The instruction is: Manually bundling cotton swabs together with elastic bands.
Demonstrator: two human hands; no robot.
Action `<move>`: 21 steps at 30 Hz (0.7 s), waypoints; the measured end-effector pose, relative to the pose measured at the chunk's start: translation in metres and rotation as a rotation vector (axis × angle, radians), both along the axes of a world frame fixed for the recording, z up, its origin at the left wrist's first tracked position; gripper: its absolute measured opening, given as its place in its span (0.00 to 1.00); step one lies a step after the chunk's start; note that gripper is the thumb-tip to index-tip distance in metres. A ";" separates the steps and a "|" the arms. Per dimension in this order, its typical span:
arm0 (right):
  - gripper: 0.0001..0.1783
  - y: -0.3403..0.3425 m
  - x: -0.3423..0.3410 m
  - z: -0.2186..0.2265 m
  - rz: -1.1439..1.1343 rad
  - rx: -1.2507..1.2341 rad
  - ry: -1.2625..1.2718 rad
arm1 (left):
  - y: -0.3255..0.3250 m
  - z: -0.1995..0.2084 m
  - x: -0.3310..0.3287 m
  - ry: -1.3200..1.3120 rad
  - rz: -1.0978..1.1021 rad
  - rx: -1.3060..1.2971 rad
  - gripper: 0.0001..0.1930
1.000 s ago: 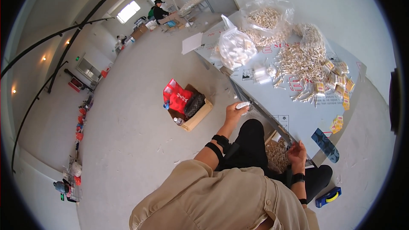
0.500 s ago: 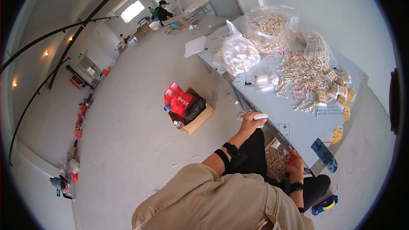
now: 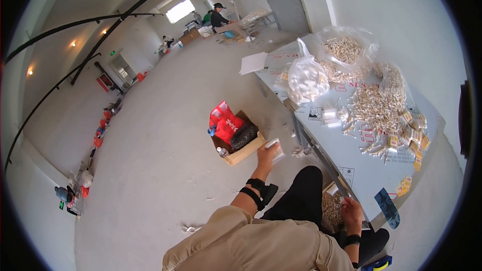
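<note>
My left hand [image 3: 266, 156] is out over the floor, left of my knee, closed around a small clear plastic pack [image 3: 277, 151] with something white in it. My right hand [image 3: 352, 212] is by the table's near edge with its fingers curled together; whatever they may hold is too small to make out. Just left of it, partly under the table, a box of loose cotton swabs [image 3: 331, 208] shows. A large heap of cotton swabs [image 3: 376, 103] lies on the table [image 3: 331, 143], with several small yellow-labelled packs [image 3: 414, 133] at its right side.
A tied clear bag of white packs [image 3: 307, 83] and an open bag of swabs [image 3: 345, 50] stand at the table's far end. On the floor, a cardboard box [image 3: 243, 155] holds a red bag [image 3: 225, 124]. A blue-and-yellow tool [image 3: 379, 263] lies lower right. Another person [image 3: 219, 19] sits far off.
My left hand has swung left, away from the table edge, with the pack in it. My right hand has shifted slightly, staying by the table edge. The whole view has turned a little.
</note>
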State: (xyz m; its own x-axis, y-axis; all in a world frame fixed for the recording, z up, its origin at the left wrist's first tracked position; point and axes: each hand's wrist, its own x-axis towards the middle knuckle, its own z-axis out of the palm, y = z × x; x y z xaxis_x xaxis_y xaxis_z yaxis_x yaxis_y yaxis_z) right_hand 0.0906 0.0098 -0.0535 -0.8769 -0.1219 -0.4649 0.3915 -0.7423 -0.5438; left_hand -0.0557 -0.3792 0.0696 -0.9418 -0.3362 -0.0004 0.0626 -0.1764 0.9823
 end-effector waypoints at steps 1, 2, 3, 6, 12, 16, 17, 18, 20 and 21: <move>0.16 0.002 0.000 -0.003 0.012 0.024 0.002 | -0.014 -0.001 0.004 0.014 0.087 -0.005 0.12; 0.16 0.003 -0.001 -0.005 0.023 0.047 0.005 | -0.028 -0.001 0.009 0.029 0.175 -0.010 0.13; 0.16 0.004 0.000 -0.006 0.030 0.047 0.016 | -0.042 -0.003 0.016 0.018 0.251 -0.050 0.13; 0.12 -0.001 -0.006 -0.004 -0.094 -0.239 -0.093 | -0.099 -0.020 0.044 -0.004 0.470 -0.069 0.14; 0.17 0.012 0.002 -0.034 -0.507 -0.212 -0.194 | -0.147 -0.017 0.088 -0.142 0.657 0.232 0.15; 0.20 0.028 -0.003 -0.041 -0.679 -0.159 -0.333 | -0.173 -0.013 0.107 -0.155 0.798 0.461 0.17; 0.20 0.031 -0.007 -0.042 -0.749 -0.183 -0.399 | -0.178 -0.009 0.108 -0.145 0.821 0.541 0.17; 0.20 0.032 -0.012 -0.043 -0.739 -0.183 -0.394 | -0.187 -0.006 0.113 -0.137 0.828 0.545 0.17; 0.22 0.030 -0.022 -0.045 -0.797 -0.413 -0.311 | -0.209 0.002 0.120 0.007 0.706 0.471 0.15; 0.22 0.030 -0.023 -0.046 -0.790 -0.414 -0.309 | -0.219 0.009 0.123 0.012 0.712 0.471 0.15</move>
State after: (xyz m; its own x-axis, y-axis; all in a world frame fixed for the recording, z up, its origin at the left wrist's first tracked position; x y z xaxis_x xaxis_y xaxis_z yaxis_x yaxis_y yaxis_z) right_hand 0.0675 0.0395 -0.1000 -0.6211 0.2474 -0.7437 -0.2243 -0.9653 -0.1338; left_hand 0.0669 -0.5978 0.0787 -0.5066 -0.8153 -0.2803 0.3232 -0.4810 0.8149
